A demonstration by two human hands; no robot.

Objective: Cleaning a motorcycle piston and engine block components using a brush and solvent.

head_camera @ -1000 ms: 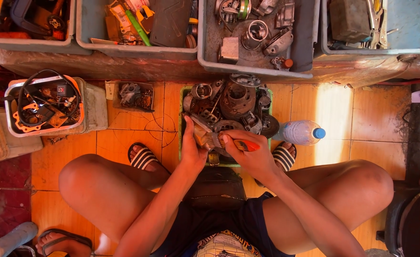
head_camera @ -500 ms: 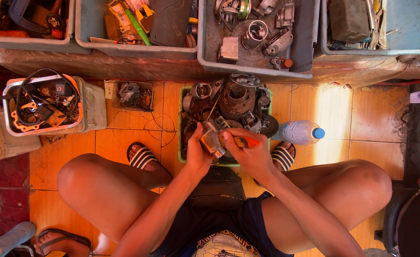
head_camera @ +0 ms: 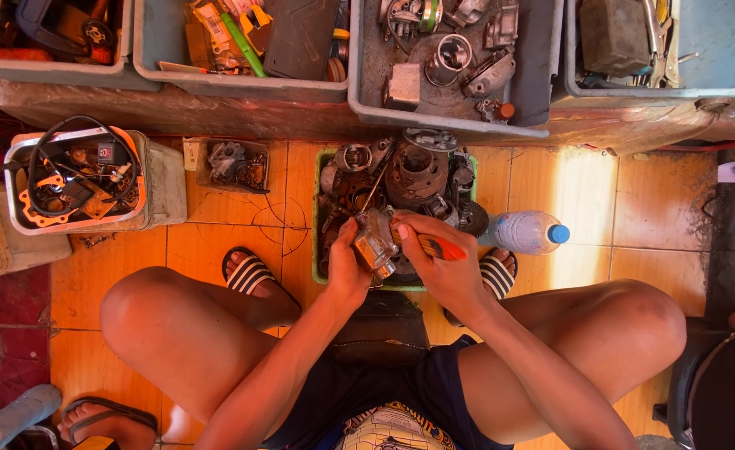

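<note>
Head camera, looking straight down from above a seated person.

The single view faces the orange tiled floor (head_camera: 234, 225), near enough that the knees fill the near edge left and right. The left hand (head_camera: 347, 267) and right hand (head_camera: 442, 267) sit at centre; grey bins (head_camera: 542, 83) line the far edge.

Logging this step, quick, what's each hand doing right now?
Left hand: closed around a small metal engine part.
Right hand: closed on an orange-handled tool, held against that part.
</note>
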